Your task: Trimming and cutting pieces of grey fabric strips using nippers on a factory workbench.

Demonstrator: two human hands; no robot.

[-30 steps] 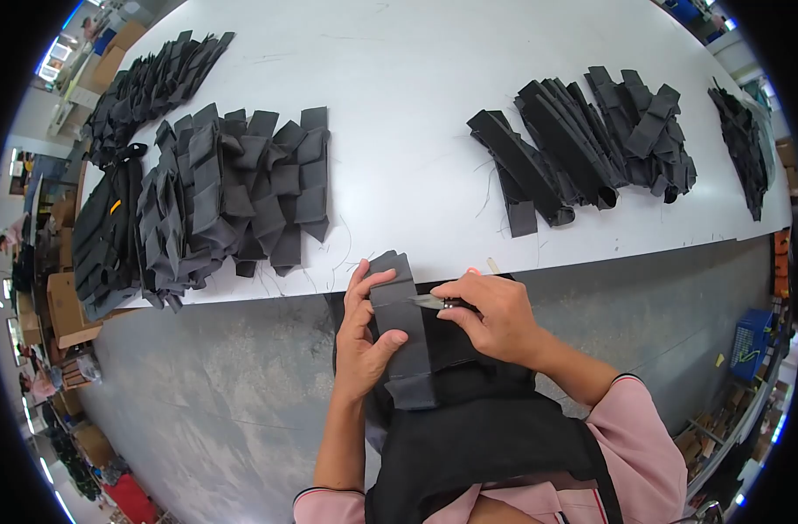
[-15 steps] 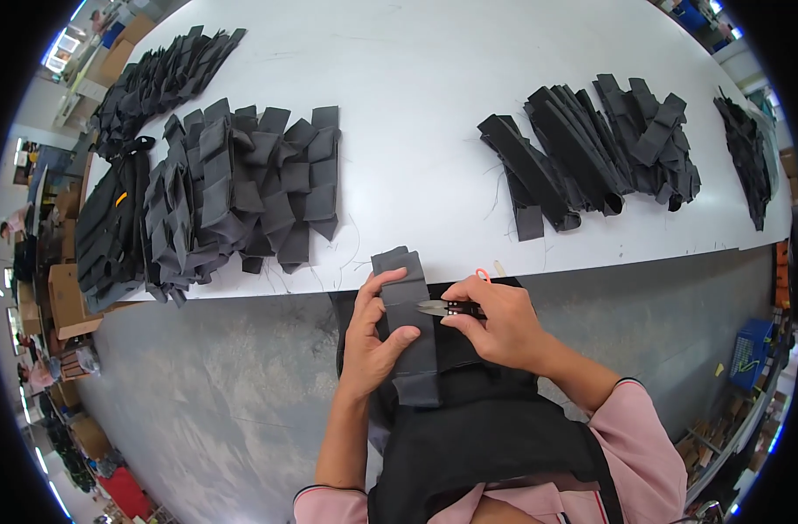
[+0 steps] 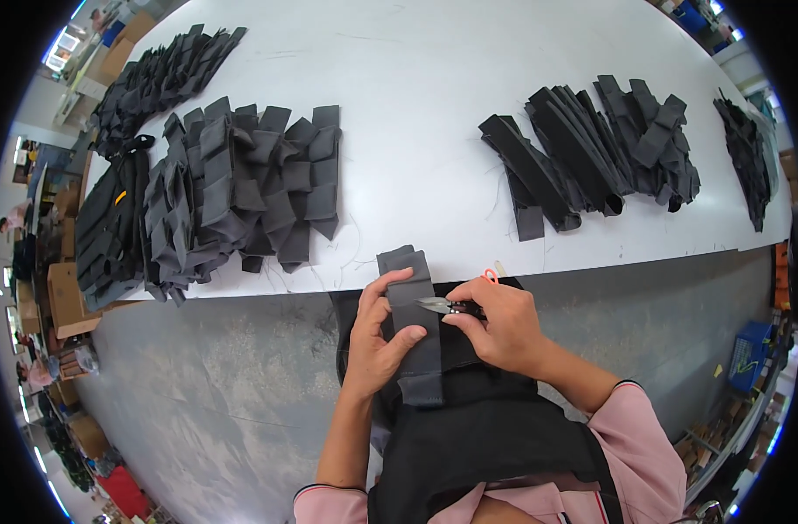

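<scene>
A dark grey fabric strip [image 3: 414, 354], sewn with cross seams, hangs lengthwise over my lap with its far end just over the table's front edge. My left hand [image 3: 378, 336] grips it from the left side, thumb on top and index finger over the upper part. In my right hand [image 3: 508, 325] is a pair of thread snips [image 3: 447, 306] with short metal blades and a dark body; an orange loop shows by my fingers. The blade tips lie over the strip's right half, near a seam. Whether they touch the cloth I cannot tell.
On the white table [image 3: 407, 131] lie piles of dark grey strips [image 3: 241, 183] at the left and black folded strips [image 3: 573, 157] at the right. A dark bundle [image 3: 744, 162] sits at the far right edge. Cardboard boxes [image 3: 71, 301] and a blue crate [image 3: 748, 358] stand beyond the table.
The strip and my left hand have shifted slightly to the right. The snips in my right hand have stayed nearly in place, their tips now a little higher.
</scene>
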